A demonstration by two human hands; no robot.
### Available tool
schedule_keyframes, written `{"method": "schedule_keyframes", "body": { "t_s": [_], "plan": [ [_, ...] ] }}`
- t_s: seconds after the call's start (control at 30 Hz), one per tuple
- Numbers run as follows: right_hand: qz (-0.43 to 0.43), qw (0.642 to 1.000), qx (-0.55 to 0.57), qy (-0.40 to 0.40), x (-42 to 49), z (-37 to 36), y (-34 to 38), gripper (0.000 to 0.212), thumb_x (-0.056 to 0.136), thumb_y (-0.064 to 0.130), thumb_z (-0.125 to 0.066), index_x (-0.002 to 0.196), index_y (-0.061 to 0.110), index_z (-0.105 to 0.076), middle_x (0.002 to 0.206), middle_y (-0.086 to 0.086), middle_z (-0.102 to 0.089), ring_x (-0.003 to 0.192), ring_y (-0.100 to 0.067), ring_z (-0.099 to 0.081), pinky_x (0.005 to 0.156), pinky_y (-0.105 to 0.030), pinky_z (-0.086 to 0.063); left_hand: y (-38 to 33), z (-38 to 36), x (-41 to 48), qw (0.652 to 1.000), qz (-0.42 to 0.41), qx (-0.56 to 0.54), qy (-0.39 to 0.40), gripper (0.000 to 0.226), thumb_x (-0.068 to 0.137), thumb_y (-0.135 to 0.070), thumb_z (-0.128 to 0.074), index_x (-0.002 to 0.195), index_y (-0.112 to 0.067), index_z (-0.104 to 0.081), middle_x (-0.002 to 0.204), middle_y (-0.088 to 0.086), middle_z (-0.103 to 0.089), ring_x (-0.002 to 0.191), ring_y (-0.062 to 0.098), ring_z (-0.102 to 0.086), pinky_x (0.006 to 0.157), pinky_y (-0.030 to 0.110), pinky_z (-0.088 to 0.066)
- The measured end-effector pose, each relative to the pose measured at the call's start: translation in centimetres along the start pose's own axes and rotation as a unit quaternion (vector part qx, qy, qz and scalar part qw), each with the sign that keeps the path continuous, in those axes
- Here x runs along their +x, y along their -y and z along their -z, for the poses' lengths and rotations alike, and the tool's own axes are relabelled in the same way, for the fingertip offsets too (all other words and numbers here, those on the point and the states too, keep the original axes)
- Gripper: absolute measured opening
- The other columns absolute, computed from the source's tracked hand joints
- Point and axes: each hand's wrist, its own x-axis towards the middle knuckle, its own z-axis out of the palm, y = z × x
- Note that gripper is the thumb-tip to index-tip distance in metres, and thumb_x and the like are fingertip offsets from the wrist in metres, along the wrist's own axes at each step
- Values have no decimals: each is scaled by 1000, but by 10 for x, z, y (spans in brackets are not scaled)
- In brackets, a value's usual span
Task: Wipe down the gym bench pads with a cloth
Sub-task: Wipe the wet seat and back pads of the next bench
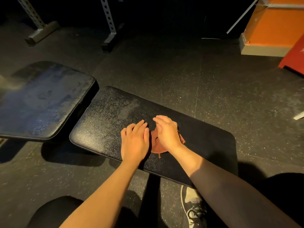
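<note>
A long bench pad (205, 145) is set across the middle of the floor (213, 71). A second bench pad (44, 102) is placed to its left, just beside its left end, with a narrow gap between them. A cloth (157, 146) is laid on the long pad, about midway along it. The left hand (134, 142) is laid flat on that pad, just left of the cloth, and the right hand (167, 130) is rested on the cloth. Two rack uprights (108, 22) are stood far left, behind both pads. A shoe (194, 206) is planted on the floor by the long pad's near edge. A pillar base (263, 46) is found far right.
</note>
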Motion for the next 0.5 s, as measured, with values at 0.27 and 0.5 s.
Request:
{"method": "schedule_keyframes", "body": {
  "t_s": [0.27,0.5],
  "plan": [
    [-19,999,3,-27,-19,-7,15,32,99,4,-51,126,8,-69,134,-9,-62,130,-25,-49,112,-27,-27,0,-4,1,1000,2,7,-6,45,105,-39,-34,131,-22,-67,141,-8,-60,123,21,-49,104,40,-32],
    [-72,996,30,-45,5,4,0,34,101,9,-50,132,11,-65,139,-10,-59,134,-26,-47,112,-27,-28,0,-3,1,1000,-3,15,-7,43,105,-39,-37,132,-23,-66,142,-9,-59,123,20,-48,105,40,-30]
  ]
}}
